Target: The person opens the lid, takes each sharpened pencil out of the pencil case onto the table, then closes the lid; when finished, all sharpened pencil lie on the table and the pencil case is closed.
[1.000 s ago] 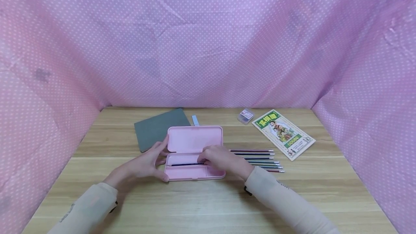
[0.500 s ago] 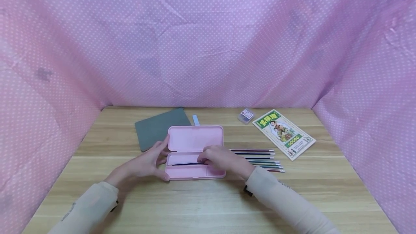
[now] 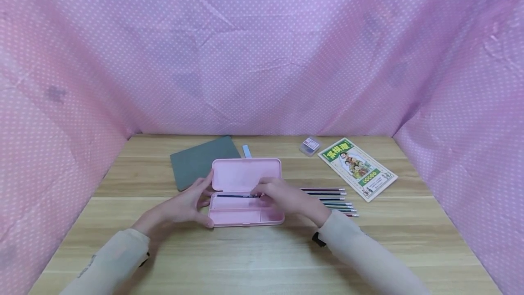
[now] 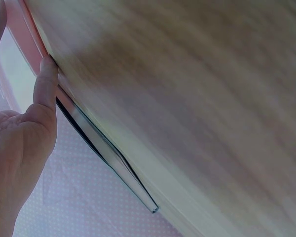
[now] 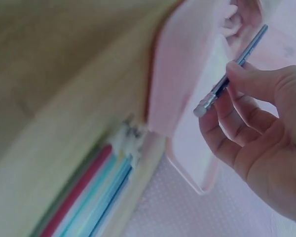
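A pink pencil case [image 3: 246, 173] lies with its lid swung back on the wooden table. My left hand [image 3: 184, 205] is spread at its left end, thumb at the near corner and a finger along the lid's edge; the left wrist view shows a straight finger [image 4: 46, 84] touching the case's side. With thumb and fingertips, my right hand [image 3: 282, 195] pinches a dark pencil [image 3: 234, 195] near its eraser end. The pencil lies across the case's long back compartment in the head view. In the right wrist view its silver ferrule [image 5: 207, 102] sticks out past the fingers.
Several pencils [image 3: 335, 198] lie in a row right of the case, partly behind my right hand. A grey-green notebook [image 3: 200, 160] and a light blue strip [image 3: 246, 151] lie behind the case. Farther right are a small clear box [image 3: 309, 146] and an illustrated booklet [image 3: 357, 169].
The right hand has risen and moved slightly back and right, bringing the pencil up from beside the divider toward the back of the compartment. The left hand and the case have stayed put.
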